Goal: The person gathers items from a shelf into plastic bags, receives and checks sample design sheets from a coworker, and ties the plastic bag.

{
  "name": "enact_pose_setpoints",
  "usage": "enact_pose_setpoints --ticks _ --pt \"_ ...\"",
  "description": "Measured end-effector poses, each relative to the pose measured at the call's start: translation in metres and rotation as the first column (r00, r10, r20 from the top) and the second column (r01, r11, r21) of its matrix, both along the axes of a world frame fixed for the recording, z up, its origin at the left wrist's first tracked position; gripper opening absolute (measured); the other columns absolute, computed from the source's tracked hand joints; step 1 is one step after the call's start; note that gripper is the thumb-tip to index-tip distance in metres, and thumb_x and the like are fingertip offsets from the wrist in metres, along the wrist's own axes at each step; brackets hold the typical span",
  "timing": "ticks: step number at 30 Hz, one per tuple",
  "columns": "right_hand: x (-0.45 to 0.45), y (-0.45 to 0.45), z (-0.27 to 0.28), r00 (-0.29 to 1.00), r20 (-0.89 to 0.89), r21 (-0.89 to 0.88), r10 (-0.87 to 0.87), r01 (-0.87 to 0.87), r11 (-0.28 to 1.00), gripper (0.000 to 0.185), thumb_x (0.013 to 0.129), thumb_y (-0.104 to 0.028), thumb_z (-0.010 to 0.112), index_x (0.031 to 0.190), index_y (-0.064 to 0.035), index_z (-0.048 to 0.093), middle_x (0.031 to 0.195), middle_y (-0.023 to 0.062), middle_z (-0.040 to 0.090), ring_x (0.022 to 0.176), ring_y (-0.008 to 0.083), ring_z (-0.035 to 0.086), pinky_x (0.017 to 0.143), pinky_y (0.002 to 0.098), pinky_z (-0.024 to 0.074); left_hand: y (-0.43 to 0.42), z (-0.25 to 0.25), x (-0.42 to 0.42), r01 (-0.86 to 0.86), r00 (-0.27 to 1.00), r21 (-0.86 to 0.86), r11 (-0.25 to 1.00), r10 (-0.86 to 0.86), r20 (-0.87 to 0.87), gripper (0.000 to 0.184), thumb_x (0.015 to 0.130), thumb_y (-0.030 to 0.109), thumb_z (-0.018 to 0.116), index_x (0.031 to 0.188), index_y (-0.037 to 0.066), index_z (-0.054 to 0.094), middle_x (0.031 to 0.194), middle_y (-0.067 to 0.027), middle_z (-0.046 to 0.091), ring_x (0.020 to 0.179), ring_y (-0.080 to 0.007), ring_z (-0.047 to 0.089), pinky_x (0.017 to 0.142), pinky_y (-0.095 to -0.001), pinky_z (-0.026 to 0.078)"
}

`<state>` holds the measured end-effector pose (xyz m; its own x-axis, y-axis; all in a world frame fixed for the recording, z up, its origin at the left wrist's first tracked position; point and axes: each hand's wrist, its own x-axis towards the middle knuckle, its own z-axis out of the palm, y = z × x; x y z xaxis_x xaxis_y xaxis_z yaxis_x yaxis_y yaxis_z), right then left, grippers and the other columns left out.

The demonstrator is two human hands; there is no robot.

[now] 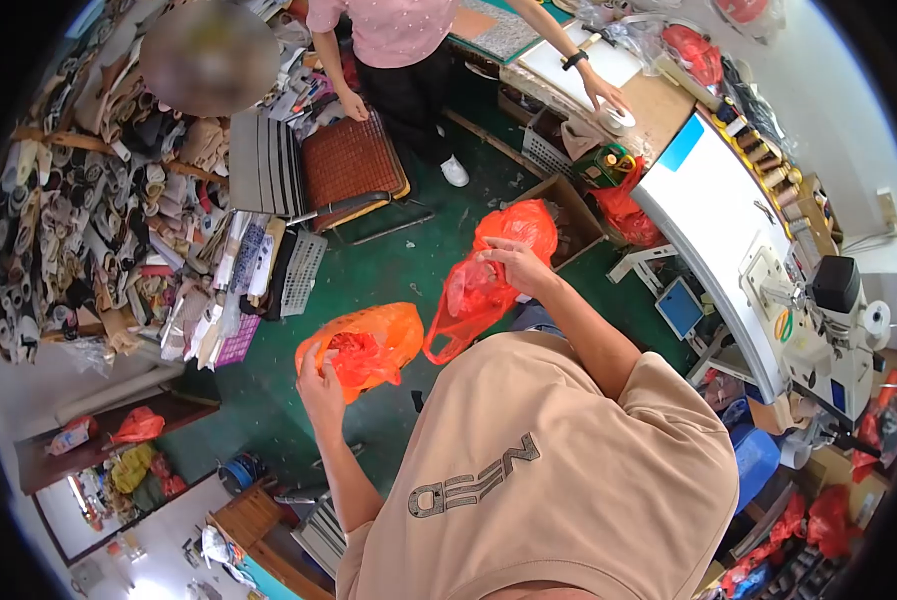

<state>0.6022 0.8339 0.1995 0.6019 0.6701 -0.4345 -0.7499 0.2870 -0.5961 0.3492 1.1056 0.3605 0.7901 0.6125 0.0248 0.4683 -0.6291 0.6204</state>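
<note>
Seeing left hand (pixel 320 386) gripping orange bag (pixel 400 325), right hand (pixel 518 268) pinching red bag (pixel 468 290) near the carton (pixel 583 207); I reckon either bag could tear if tugged hard.

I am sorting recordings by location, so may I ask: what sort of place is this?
Probably a sewing workshop: it has what looks like an industrial sewing machine, thread spools and stacked rolls of material, apparently fabric.
</note>
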Motion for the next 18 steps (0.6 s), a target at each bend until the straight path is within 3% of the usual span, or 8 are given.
enact_pose_setpoints --ticks 1,3,6,12,13,18 --pt "0.003 0.001 0.0 1.0 0.0 0.037 0.023 -0.023 0.999 0.061 0.089 -0.007 0.056 0.139 0.0073 0.024 0.097 0.0109 0.061 0.068 0.0141 0.057 0.061 0.0281 0.0492 -0.003 0.009 0.001 0.012 1.0 -0.027 1.0 -0.012 0.013 0.028 0.09 0.003 0.047 0.117 -0.002 0.054 0.093 -0.0118 0.069 0.075 -0.0171 0.062 0.068 -0.0293 0.046" --pt "0.005 0.0 0.011 1.0 0.014 0.064 0.026 -0.027 0.998 0.062 0.089 -0.008 0.056 0.139 0.0075 0.024 0.099 0.0116 0.061 0.069 0.0145 0.057 0.062 0.0286 0.0495 -0.008 0.021 0.002 0.031 0.998 -0.095 0.995 -0.025 0.064 0.026 0.093 0.006 0.047 0.117 -0.001 0.054 0.093 -0.0098 0.069 0.064 -0.0095 0.053 0.057 -0.0259 0.041" --pt "0.01 0.0 0.016 0.999 0.031 0.084 0.025 -0.028 0.996 0.053 0.091 -0.009 0.056 0.135 0.0054 0.03 0.107 0.0129 0.06 0.074 0.0153 0.058 0.064 0.0294 0.0497 -0.014 0.044 0.01 0.001 0.998 -0.332 0.943 0.021 0.064 0.025 0.094 0.008 0.048 0.115 -0.003 0.055 0.094 -0.0098 0.069 0.069 -0.0086 0.055 0.063 -0.0242 0.043" --pt "0.019 -0.003 0.028 0.997 0.049 0.111 0.052 -0.057 0.992 0.038 0.093 -0.009 0.052 0.127 0.0021 0.04 0.112 0.0133 0.058 0.08 0.0155 0.058 0.067 0.0295 0.0495 -0.024 0.051 0.028 0.305 0.932 -0.444 0.843 -0.169 0.319 0.024 0.094 0.008 0.049 0.112 -0.005 0.055 0.094 -0.0113 0.069 0.084 -0.0102 0.06 0.083 -0.0246 0.044" --pt "0.018 -0.003 0.03 0.998 0.051 0.13 0.044 -0.05 0.99 0.032 0.093 -0.01 0.051 0.123 0.0006 0.043 0.112 0.013 0.058 0.08 0.0147 0.057 0.068 0.029 0.0493 -0.024 0.044 0.031 0.379 0.897 -0.498 0.78 -0.179 0.404 0.023 0.093 0.007 0.048 0.112 -0.004 0.056 0.094 -0.0133 0.068 0.088 -0.0154 0.062 0.088 -0.0297 0.045" --pt "0.012 -0.007 0.039 0.998 0.035 0.158 0.057 -0.062 0.985 0.029 0.094 -0.012 0.05 0.121 -0.0023 0.046 0.114 0.0097 0.058 0.08 0.0124 0.057 0.069 0.0269 0.0493 -0.04 0.033 0.061 0.423 0.818 -0.767 0.482 0.161 0.552 0.024 0.092 0.003 0.046 0.115 -0.004 0.052 0.1 -0.0177 0.063 0.099 -0.0256 0.061 0.097 -0.0449 0.044"
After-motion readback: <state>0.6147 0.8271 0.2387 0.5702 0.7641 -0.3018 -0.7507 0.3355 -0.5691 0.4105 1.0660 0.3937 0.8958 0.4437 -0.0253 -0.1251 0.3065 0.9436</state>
